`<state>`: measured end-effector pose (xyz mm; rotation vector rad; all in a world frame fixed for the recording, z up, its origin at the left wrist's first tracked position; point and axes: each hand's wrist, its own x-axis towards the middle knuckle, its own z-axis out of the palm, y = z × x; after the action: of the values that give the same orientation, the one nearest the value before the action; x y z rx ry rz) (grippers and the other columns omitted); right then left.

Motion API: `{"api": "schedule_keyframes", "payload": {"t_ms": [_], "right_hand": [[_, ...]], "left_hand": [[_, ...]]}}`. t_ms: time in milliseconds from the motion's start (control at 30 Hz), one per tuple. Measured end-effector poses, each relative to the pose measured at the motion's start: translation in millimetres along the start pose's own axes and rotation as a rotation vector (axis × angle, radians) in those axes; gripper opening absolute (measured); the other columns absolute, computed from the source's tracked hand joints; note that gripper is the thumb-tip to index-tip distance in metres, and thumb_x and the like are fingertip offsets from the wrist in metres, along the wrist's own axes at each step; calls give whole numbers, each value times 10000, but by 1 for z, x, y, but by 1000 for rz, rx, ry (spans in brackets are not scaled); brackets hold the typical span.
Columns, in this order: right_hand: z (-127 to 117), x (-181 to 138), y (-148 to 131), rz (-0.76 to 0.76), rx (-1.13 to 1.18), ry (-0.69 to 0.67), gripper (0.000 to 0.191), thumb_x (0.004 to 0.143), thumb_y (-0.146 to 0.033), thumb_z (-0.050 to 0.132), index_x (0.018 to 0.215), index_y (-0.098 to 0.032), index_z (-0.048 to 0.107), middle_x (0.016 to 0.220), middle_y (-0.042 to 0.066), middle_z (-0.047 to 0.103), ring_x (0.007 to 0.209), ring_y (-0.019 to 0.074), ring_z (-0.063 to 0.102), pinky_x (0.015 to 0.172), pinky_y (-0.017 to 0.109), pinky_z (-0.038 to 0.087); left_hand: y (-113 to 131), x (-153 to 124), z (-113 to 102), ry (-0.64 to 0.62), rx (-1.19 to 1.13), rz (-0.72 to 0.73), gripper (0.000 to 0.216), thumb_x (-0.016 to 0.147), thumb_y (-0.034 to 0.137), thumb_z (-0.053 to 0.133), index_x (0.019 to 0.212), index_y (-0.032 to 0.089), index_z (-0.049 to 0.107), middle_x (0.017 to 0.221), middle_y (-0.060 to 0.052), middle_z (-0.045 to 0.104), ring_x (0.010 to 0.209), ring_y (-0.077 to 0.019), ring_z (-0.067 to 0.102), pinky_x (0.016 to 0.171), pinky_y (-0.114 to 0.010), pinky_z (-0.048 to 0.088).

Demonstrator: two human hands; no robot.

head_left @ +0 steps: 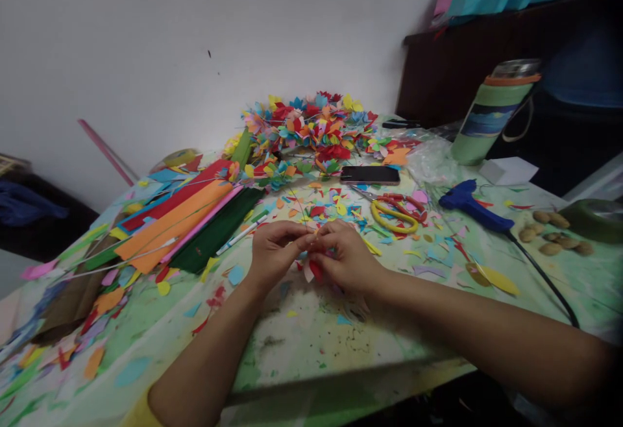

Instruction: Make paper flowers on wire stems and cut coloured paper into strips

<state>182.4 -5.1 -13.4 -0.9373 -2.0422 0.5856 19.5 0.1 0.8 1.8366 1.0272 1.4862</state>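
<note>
Scraps [109, 298] of cut paper litter the left side of the surface [287, 355], around a crumpled brown sheet [73, 304]. Next come stacked sheets, an orange sheet [178, 224] beside a dark green sheet [214, 229], with a white pen [242, 234] along the near right edge. The left hand [273, 250] is narrow, its thumb and fingertips pinched at a small paper flower [316, 271]; a thin stem [298, 201] rises there. At the far side stands a heap of multicoloured flowers [311, 125]. The flower is in the near middle, its red and pale petals hanging below the right hand [353, 258], which also pinches it; the exact grip is hidden. Farther right are a phone [370, 175], yellow-handled scissors [415, 224], a blue glue gun [479, 209], a green flask [489, 119], walnuts [552, 239] and a tape roll [588, 220].
</note>
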Motion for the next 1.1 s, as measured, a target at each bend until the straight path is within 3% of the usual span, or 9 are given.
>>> {"api": "schedule_keyframes", "payload": {"t_ms": [333,500,767,1100], "right_hand": [[4,0,0,-17,-26,16,78,728,-137,670,713,-200,715,797,14,625,829,166,526,774,323,351],[3,-1,0,-43,-72,-8,45,740,-181,688,751,-212,720,812,-2,643,837,160,533,782,322,341],[3,-2,1,-86,-99,8,43,747,-207,679,772,-199,713,821,2,640,846,166,534,785,318,342],[1,0,3,-148,-121,46,86,697,-246,710,764,-192,715,810,8,631,814,168,527,772,329,345]], "left_hand": [[-4,-3,-4,33,88,28,47,650,170,756,677,202,733,615,-8,691,508,-119,628,475,-174,515],[-6,-1,-5,34,130,27,40,635,216,764,666,215,739,605,-7,694,496,-131,635,455,-177,521],[-9,-4,-7,131,150,-102,140,566,285,801,647,197,729,644,-23,710,555,-157,661,508,-215,557],[-10,-4,-5,94,81,-80,96,596,235,786,651,189,723,604,-4,694,498,-131,635,467,-188,533]]}}
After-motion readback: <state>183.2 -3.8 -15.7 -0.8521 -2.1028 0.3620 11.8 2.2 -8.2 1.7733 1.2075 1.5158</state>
